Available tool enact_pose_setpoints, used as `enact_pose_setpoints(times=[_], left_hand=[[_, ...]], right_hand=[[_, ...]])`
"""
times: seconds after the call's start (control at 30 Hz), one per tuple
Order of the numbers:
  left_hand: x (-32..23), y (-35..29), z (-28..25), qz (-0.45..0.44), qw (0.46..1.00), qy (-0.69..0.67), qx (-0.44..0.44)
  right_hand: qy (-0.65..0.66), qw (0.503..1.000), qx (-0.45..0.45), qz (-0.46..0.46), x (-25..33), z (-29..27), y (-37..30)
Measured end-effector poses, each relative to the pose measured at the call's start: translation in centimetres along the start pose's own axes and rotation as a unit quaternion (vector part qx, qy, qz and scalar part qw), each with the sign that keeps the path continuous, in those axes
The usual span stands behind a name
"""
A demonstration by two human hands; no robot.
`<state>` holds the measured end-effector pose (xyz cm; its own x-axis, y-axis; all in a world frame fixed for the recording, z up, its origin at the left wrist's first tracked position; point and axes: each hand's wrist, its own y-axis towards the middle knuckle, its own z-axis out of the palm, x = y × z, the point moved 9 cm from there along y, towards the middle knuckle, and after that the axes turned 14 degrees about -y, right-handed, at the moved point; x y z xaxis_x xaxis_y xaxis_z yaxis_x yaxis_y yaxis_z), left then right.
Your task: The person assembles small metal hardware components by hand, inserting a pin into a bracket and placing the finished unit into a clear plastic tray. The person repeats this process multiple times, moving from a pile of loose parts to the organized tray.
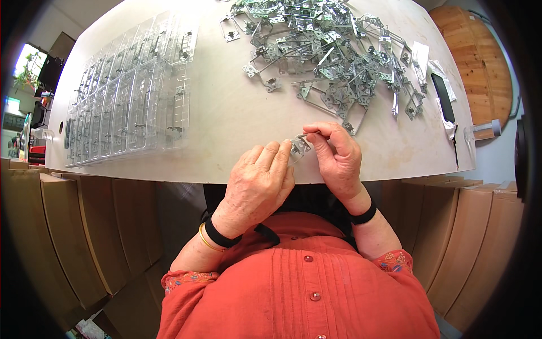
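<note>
Near the front edge of the table, both my hands meet at a small silver metal bracket with cut-outs. My left hand is closed, its fingertips pressed together at the bracket's left side. My right hand pinches the upper right of it between thumb and index finger. Part of the bracket is hidden behind my fingers. Just beyond my hands spreads a large tangled pile of similar metal brackets, some with long thin bars.
On the left of the white table stand clear plastic trays with metal parts in their slots. At the right lie a black phone-like object and white paper. Cardboard boxes line the floor on both sides.
</note>
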<state>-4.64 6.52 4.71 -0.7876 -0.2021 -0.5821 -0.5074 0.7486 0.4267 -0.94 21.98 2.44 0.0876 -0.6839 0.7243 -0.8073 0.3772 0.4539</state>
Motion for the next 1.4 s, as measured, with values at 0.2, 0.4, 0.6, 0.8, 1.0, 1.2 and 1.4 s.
enact_pose_setpoints(times=[0.2,0.4,0.6,0.8,1.0,1.2,1.4], left_hand=[[-0.1,0.1,0.0,0.000,1.000,-0.002,-0.001],[-0.1,0.0,0.0,0.006,1.000,0.000,-0.004],[0.0,-0.1,0.0,0.004,1.000,-0.001,-0.006],[0.1,-0.1,0.0,-0.002,1.000,-0.007,-0.010],[0.7,-0.2,-0.8,-0.012,1.000,0.002,-0.028],[0.8,-0.1,-1.0,-0.018,0.999,0.004,-0.027],[0.8,-0.1,-1.0,-0.016,0.999,0.010,-0.026]], right_hand=[[0.028,0.998,0.016,0.060,-1.2,0.3,-0.5],[0.022,0.997,0.026,0.075,-1.1,0.2,-0.5],[0.007,1.000,0.007,-0.007,0.0,0.1,0.0],[0.045,0.998,-0.008,0.045,-1.5,0.1,-0.6],[0.058,0.998,0.001,0.039,-1.5,0.4,-0.7],[0.028,0.999,0.020,0.002,-0.3,0.3,-0.2],[0.009,0.999,0.030,-0.017,0.4,0.3,0.0]])
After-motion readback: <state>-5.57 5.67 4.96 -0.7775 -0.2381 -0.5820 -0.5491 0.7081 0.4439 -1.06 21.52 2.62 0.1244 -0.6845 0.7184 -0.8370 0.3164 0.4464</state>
